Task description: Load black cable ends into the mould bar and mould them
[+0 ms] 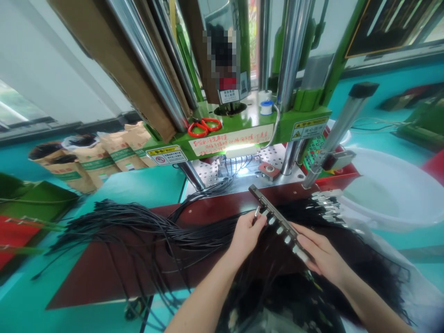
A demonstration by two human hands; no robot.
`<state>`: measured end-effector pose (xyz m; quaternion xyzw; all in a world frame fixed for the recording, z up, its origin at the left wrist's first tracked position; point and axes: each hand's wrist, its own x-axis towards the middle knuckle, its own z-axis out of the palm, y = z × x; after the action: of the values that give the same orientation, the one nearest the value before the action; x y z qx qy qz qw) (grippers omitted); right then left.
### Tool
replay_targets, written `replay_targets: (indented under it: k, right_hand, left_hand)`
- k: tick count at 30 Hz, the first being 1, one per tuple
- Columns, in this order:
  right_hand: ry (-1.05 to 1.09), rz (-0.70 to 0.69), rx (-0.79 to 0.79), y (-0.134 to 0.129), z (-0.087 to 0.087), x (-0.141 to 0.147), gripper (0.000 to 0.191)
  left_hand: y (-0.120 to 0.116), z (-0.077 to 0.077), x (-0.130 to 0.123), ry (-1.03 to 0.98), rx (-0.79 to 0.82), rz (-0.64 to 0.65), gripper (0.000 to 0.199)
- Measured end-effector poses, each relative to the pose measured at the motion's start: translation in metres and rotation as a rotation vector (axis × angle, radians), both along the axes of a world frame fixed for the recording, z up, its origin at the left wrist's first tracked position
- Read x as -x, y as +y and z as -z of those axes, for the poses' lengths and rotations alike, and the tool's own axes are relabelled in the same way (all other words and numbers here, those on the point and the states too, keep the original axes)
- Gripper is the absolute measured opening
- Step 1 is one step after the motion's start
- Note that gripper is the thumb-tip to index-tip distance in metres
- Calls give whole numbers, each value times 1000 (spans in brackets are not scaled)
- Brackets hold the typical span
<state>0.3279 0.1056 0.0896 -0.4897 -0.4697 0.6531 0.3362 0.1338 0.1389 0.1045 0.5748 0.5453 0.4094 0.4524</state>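
Note:
My right hand (321, 252) grips the near end of a long dark metal bar (272, 209), which slants over the front of the bench. Along the bar's left edge sits a row of several small silver cable connectors (280, 230). At the bar's far half, my left hand (247, 233) pinches one small silver connector (256, 214) between thumb and finger. Black cables (204, 226) run in a thick bundle behind my left wrist. Beyond the bar's right side lies a bunch of silver connector ends (328, 208) on black cables.
A green press (243, 122) stands ahead, with lit cables in its mould area. Red-handled scissors (204, 127) and a solder-like spool (266, 107) rest on it. A white basin (391, 189) is at right. Paper sacks (93, 157) stand at left; a person is behind the press.

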Motion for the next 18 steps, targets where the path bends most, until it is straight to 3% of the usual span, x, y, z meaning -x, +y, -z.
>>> replay_targets:
  k: [7,18]
  right_hand:
    - [-12,26,-21,-2,-9,5,56]
    - [-3,-5,-41,-3,-6,6,53]
  left_hand:
    - [0,0,0,-1,14,-6,28]
    - [1,-6,7,90,-31,62,33]
